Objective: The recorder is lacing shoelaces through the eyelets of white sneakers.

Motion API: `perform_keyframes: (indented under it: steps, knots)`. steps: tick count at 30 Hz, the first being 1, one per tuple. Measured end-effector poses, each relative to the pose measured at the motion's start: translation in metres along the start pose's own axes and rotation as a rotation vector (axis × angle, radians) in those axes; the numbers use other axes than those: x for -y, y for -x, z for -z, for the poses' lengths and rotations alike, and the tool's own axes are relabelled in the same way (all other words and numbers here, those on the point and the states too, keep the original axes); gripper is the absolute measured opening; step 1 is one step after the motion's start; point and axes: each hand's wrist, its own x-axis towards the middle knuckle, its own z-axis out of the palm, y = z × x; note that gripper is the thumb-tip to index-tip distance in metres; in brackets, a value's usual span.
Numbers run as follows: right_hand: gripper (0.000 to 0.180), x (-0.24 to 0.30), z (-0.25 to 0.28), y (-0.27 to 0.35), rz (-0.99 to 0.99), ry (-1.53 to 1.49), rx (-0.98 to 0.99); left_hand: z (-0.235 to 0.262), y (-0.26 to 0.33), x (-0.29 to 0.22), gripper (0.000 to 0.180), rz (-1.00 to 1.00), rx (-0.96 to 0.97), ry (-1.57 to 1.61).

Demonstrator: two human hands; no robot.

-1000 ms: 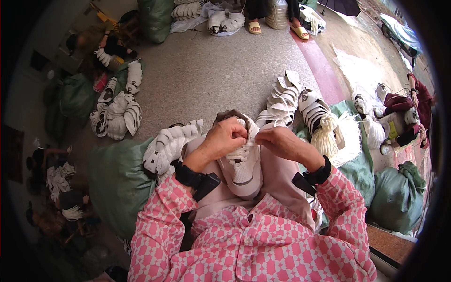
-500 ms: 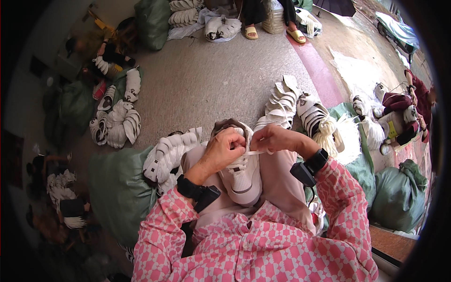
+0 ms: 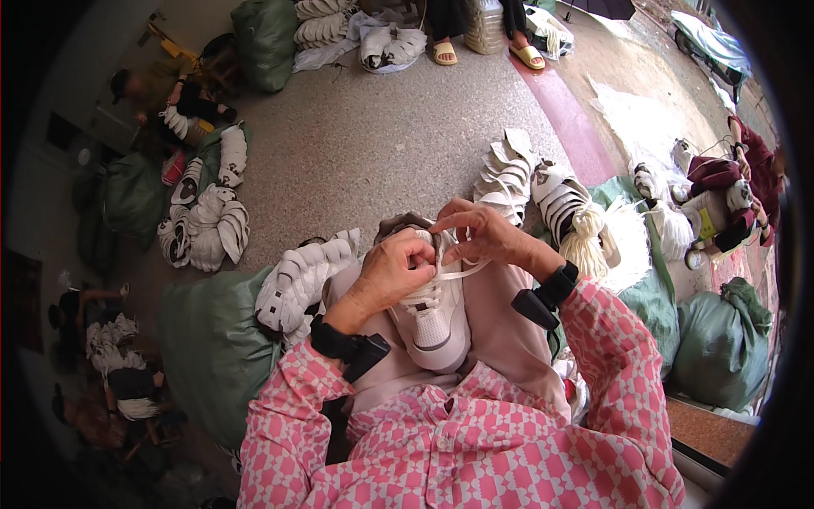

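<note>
A white shoe upper (image 3: 434, 327) with mesh at its toe lies between my knees, toe toward me. White shoelace (image 3: 465, 272) crosses its front, and a loose loop bows out to the right under my right hand. My left hand (image 3: 397, 270) is closed at the left side of the lacing, with its curled fingers on the shoe and lace. My right hand (image 3: 490, 237) bends over the right eyelet edge near the tongue, thumb and fingers drawn together around the lace. Its fingertips partly hide the upper eyelets. A brown lining shows at the shoe's opening.
Stacked white uppers (image 3: 297, 284) rest on a green sack (image 3: 216, 352) at my left. More uppers (image 3: 507, 174) and a bundle of pale laces (image 3: 589, 242) lie at the right. Another green sack (image 3: 725, 343) stands far right. Other people sit at both sides; sandalled feet (image 3: 527, 58) are ahead.
My right hand has moved up and slightly left, from the lace at the shoe's right side to the eyelet edge near the tongue. The lace now hangs in a wider loop. My left hand stays nearly in place.
</note>
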Motion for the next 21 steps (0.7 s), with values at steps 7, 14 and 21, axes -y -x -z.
perform_keyframes:
  steps: [7,14,21]
  knots:
    - [0.047,0.003,0.006,-0.001,-0.006,0.040,0.075,0.004,0.003,0.004,0.005,-0.121,-0.092,-0.077]
    - [0.038,0.004,0.009,0.002,0.021,0.155,0.081,0.144,0.030,0.031,0.004,-0.028,-0.831,-0.663]
    - [0.035,0.006,0.003,0.006,0.117,0.185,0.058,0.136,0.108,0.086,0.014,0.234,-0.736,-0.004]
